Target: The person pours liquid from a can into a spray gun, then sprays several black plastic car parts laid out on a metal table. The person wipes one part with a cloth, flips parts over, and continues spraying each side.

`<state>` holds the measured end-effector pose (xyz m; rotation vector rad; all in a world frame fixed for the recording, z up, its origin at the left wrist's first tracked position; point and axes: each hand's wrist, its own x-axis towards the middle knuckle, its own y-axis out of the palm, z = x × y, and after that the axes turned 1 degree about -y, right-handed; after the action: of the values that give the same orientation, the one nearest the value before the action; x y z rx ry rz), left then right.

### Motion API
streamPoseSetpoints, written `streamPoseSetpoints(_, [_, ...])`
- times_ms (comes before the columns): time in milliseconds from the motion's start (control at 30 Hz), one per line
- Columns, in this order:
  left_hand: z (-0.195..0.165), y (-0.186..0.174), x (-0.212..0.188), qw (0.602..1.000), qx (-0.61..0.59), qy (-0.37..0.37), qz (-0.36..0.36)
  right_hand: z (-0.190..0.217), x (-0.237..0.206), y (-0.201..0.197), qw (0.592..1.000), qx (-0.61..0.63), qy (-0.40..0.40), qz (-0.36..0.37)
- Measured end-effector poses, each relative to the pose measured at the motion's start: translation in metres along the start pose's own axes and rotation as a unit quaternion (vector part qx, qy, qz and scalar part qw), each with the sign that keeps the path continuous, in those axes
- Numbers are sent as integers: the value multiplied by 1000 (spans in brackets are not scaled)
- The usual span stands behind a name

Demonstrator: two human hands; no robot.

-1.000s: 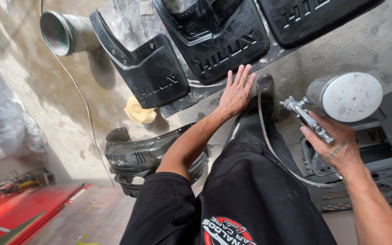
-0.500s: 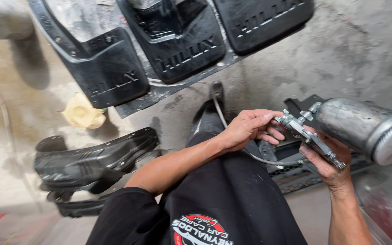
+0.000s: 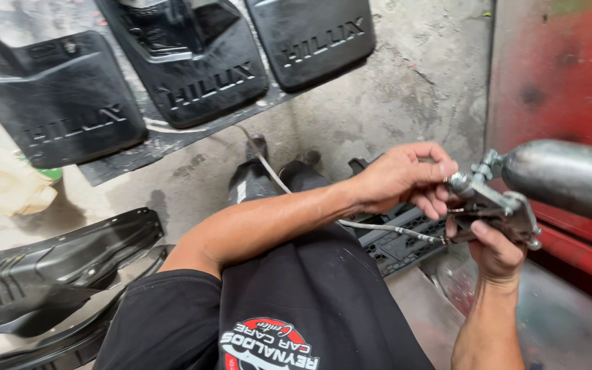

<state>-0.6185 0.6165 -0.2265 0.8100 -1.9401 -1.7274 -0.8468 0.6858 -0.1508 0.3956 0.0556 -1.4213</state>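
Shirt: a black shirt point(image 3: 310, 308) with a red and white round emblem filled the bottom centre of the frame, nearest the camera.
Right hand: the right hand point(image 3: 493, 250) rose from the lower right, wrapped around the grip of a metal spray gun point(image 3: 498, 205); one finger lay along the underside of the gun body.
Spray gun: it sat at centre right, tilted, its dull silver cup point(image 3: 570, 179) reaching toward the right edge of the frame.
Left hand: the left hand point(image 3: 405, 177) came in from centre left across the body, its fingers curled narrowly over the knob end of the gun, fingertips touching the metal.
Hose: a thin pale hose point(image 3: 378, 228) met the base of the gun and ran left under the left forearm, then up toward the middle of the frame.
Grille piece: a black plastic slatted part point(image 3: 395, 247) lay on the floor just under the hands.
Liner parts: curved black plastic panels point(image 3: 56, 267) lay at lower left.
Rag: a crumpled pale wad point(image 3: 5, 183) lay at the left edge.
Mud flaps: three black mud flaps point(image 3: 200, 75) with raised lettering lay in a row across the top of the frame, on the concrete floor point(image 3: 419, 82).
Red panel: a red surface point(image 3: 570, 75) filled the upper right.
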Motion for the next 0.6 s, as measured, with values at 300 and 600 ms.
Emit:
streamPoseSetpoints(300, [56, -38, 94, 974, 205, -15, -98, 43, 46, -67, 998, -51, -34, -22])
streamPoseSetpoints(600, [103, -70, 116, 845, 519, -101, 80, 68, 113, -118, 995, -68, -50, -60])
